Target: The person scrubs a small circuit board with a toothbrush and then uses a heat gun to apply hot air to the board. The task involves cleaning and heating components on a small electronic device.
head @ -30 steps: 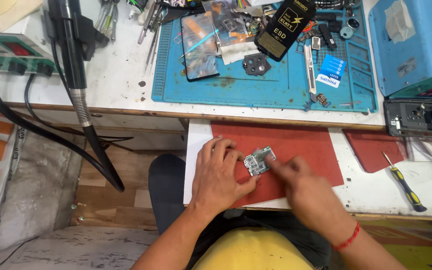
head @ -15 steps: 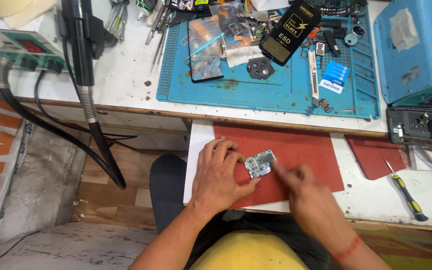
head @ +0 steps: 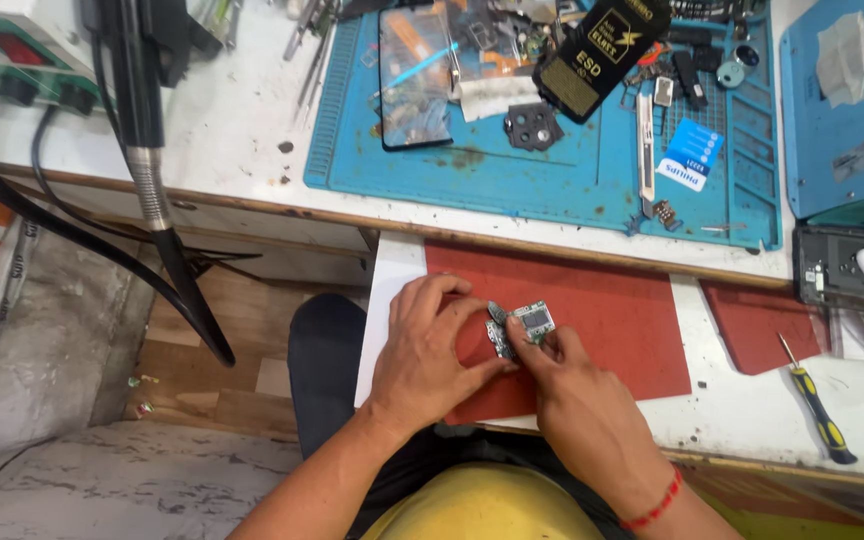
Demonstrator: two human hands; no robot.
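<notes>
Both hands pinch a small green circuit board with metal shields [head: 520,328] over the red rubber mat [head: 612,310] at the bench's near edge: the left hand [head: 430,350] clamps its left side between thumb and fingers, and the right hand [head: 577,400], a red thread at its wrist, now grips the board from below, where a second ago it only reached in. Beyond lies a blue silicone work mat [head: 552,180] bearing a black rectangular packet with yellow print [head: 600,55] and a small blue-and-white card [head: 685,160]. A yellow-handled screwdriver [head: 818,405] lies near the bench's right edge.
</notes>
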